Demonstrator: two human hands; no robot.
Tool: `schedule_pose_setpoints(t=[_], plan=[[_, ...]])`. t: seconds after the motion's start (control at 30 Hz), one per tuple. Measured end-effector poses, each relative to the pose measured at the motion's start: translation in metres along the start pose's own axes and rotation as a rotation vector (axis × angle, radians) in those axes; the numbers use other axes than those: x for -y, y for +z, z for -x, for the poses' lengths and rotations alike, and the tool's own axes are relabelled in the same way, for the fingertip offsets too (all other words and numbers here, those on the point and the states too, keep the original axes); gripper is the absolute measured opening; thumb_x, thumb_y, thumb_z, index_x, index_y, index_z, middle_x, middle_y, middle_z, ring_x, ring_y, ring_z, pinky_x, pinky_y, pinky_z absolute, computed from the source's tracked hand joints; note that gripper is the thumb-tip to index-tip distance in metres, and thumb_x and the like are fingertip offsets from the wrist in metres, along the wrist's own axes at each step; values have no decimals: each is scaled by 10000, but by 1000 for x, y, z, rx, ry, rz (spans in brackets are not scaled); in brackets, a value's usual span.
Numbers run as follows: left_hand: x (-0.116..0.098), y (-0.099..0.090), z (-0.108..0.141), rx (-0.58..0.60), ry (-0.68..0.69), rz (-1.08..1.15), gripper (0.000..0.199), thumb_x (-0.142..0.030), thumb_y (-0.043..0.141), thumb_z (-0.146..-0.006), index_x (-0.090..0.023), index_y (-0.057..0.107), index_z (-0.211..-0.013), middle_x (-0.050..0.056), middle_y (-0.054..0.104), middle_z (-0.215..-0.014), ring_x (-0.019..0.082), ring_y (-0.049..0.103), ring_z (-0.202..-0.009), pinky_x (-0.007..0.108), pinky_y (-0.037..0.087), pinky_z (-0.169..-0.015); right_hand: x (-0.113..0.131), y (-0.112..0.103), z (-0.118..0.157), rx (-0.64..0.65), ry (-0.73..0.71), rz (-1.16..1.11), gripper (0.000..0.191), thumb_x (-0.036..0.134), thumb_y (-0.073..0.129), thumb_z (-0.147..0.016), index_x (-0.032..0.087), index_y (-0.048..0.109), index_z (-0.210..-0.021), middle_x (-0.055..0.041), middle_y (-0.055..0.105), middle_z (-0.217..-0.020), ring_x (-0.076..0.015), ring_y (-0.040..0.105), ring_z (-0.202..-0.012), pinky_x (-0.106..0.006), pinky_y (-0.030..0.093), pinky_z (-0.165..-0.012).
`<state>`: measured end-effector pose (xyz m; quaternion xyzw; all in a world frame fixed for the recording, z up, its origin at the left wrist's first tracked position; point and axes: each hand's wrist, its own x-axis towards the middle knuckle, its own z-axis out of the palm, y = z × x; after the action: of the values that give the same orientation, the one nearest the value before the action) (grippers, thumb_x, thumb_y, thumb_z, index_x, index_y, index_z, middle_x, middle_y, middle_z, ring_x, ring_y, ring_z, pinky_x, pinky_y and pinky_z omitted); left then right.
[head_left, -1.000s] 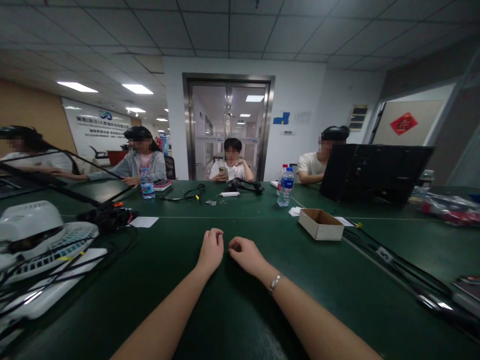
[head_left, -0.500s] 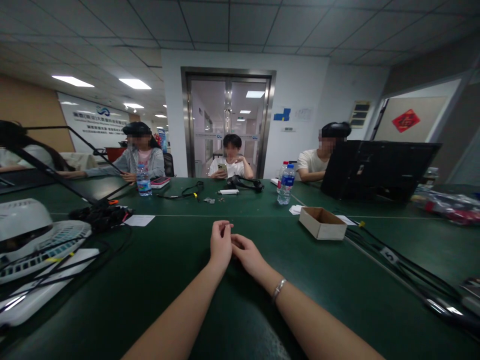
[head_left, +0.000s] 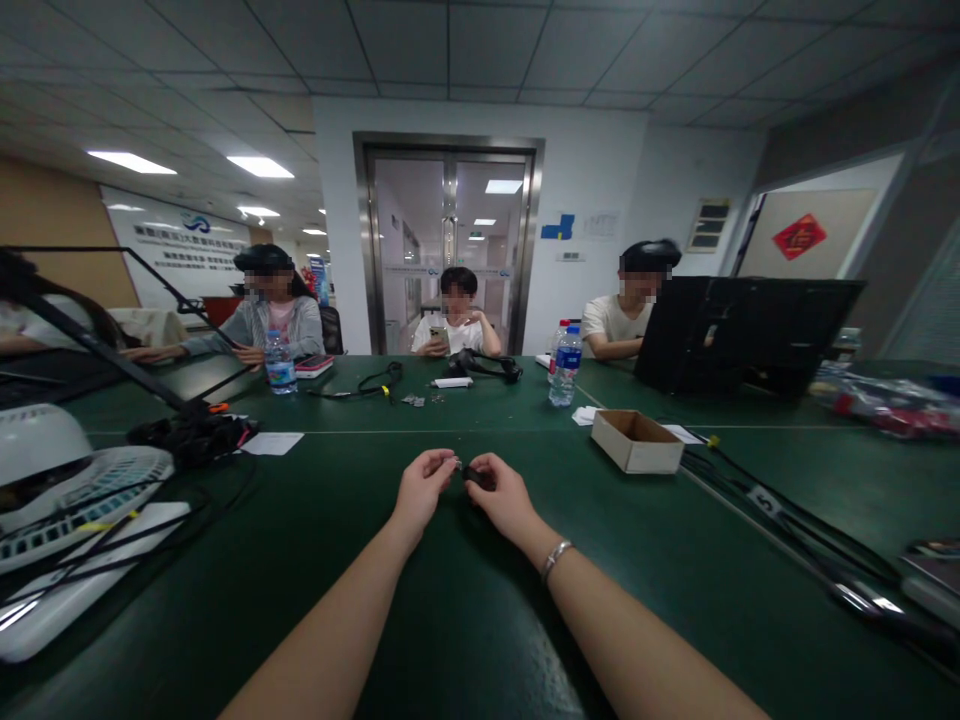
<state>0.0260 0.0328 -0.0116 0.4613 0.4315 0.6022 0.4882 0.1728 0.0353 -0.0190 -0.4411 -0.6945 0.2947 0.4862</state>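
Over the middle of the green table (head_left: 465,600), my left hand (head_left: 424,490) pinches a small shiny metal piece (head_left: 457,463) between thumb and fingertips. Close on its right, my right hand (head_left: 506,492) is closed on a small black object (head_left: 475,476), partly covered by the fingers. What kind of things these two are is too small to tell. The fingertips of both hands are a short gap apart. A metal bracelet (head_left: 556,560) sits on my right wrist.
An open cardboard box (head_left: 637,458) stands right of my hands, beside black cables (head_left: 787,520). Beyond are water bottles (head_left: 565,368), a black headset (head_left: 487,365) and small metal bits (head_left: 413,400). A white fan (head_left: 82,500) lies at left. Several people sit around the table.
My hands have drawn slightly apart, the left one moving left and lower. The metal piece and the black object now show between the fingers. The view has shifted slightly.
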Motion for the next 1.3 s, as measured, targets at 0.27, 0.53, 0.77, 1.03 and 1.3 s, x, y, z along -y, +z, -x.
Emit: schedule_pose_setpoints(t=[0.27, 0.53, 0.77, 1.03, 1.3], plan=[[-2, -6, 1, 59, 48, -172, 315, -364, 722, -648, -163, 662, -883, 81, 688, -901, 205, 629, -856, 295, 490, -719, -1, 1, -1, 28, 29, -45, 201, 242, 602, -696, 191, 585, -890, 1, 611, -803, -127, 549, -636, -259, 465, -585], [2, -7, -2, 87, 56, -195, 317, -372, 681, -673, -166, 674, -914, 75, 684, -906, 195, 618, -860, 284, 466, -736, 4, -1, 0, 38, 43, -20, 223, 219, 596, -693, 185, 598, -914, -11, 614, -846, -131, 555, -656, -267, 470, -604], [6, -7, -4, 61, 60, -172, 319, -413, 652, -689, -168, 687, -892, 56, 677, -864, 172, 607, -794, 261, 457, -686, 0, 0, 1, 28, 38, -5, 220, 226, 598, -689, 184, 603, -905, -9, 619, -842, -126, 551, -636, -267, 461, -603], [3, -3, 0, 8, 79, -81, 336, -294, 681, -680, -176, 641, -992, 81, 686, -948, 209, 635, -904, 338, 500, -803, 3, 0, 1, 26, 68, -29, 206, 238, 602, -688, 191, 602, -889, -9, 621, -843, -130, 557, -646, -270, 472, -608], [2, -4, 0, 26, 102, -87, 268, -253, 670, -683, -159, 673, -934, 101, 686, -992, 228, 627, -972, 382, 483, -882, 4, -1, 1, 34, 89, -51, 215, 230, 609, -699, 186, 599, -909, -13, 625, -844, -126, 566, -647, -273, 485, -614]])
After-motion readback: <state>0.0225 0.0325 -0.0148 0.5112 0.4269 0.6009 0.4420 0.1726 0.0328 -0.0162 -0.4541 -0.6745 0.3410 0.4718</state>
